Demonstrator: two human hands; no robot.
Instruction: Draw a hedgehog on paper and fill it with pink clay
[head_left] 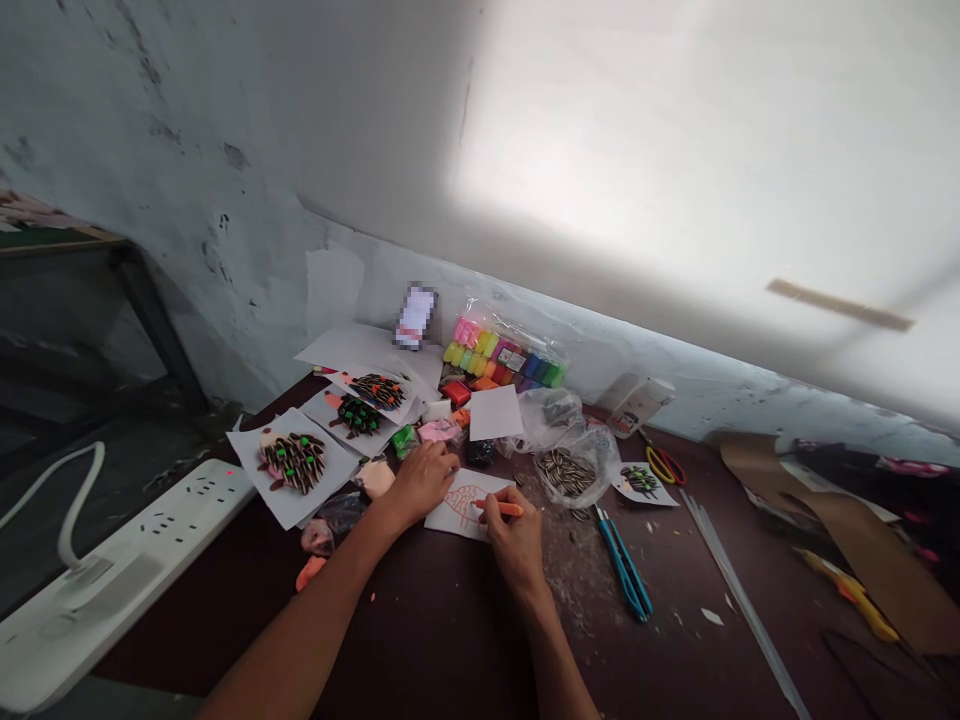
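My right hand [514, 535] is closed around an orange pen [510, 509], its tip at a small white paper [450, 518] that bears an orange line drawing. My left hand [427, 480] rests at the paper's upper left edge, fingers lying flat and slightly bent, holding nothing. Beyond the hands are pink clay [439, 430], a green packet [404, 441] and a blank white card [496, 413]. To the left, white sheets carry hedgehog-like figures [292, 461] covered with dark seeds and green or orange dots.
A clear bag of seeds [566, 470], blue-handled pliers [626, 565] and scissors [665, 465] lie to the right. Coloured clay packs [506, 358] and a phone [415, 316] are at the wall. A power strip [127, 580] runs along the left, a yellow cutter [851, 595] far right.
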